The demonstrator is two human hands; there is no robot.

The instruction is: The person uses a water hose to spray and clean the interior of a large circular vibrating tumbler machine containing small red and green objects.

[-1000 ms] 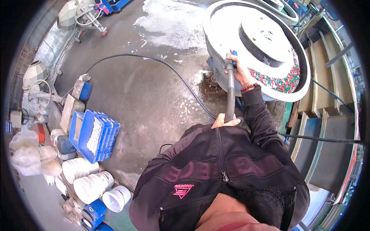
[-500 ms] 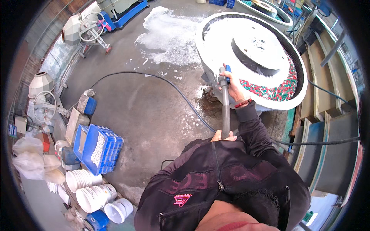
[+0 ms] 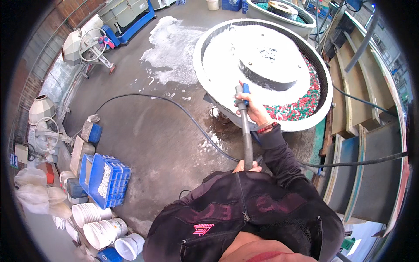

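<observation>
A grey hose pipe [image 3: 248, 146] with a blue valve lever [image 3: 246, 92] runs up and away from my chest. My right hand [image 3: 256, 111], a red bead bracelet at its wrist, is closed round the pipe's upper end beside the lever. Lower down, close against my jacket, my left hand [image 3: 247, 166] grips the same pipe; its fingers are partly hidden. The pipe's end points at a big round tub [image 3: 197, 65] with a ribbed dark inner wall. White foam [image 3: 220, 70] covers much of the tub and its raised centre [image 3: 273, 54]. Red and green pieces [image 3: 301, 109] show along its near right side.
A black hose [image 3: 185, 112] curves across the wet floor, where foam [image 3: 170, 48] is spread. Blue crates [image 3: 118, 185], white buckets [image 3: 104, 230] and two tilted drum mixers [image 3: 72, 47] line the left. Partitioned troughs [image 3: 371, 170] flank the right; another round tub [image 3: 283, 28] stands behind.
The view has turned, so the tub sits further left and lower in the picture. Relative to the tub, the pipe end has shifted slightly right. Both hands keep their grip.
</observation>
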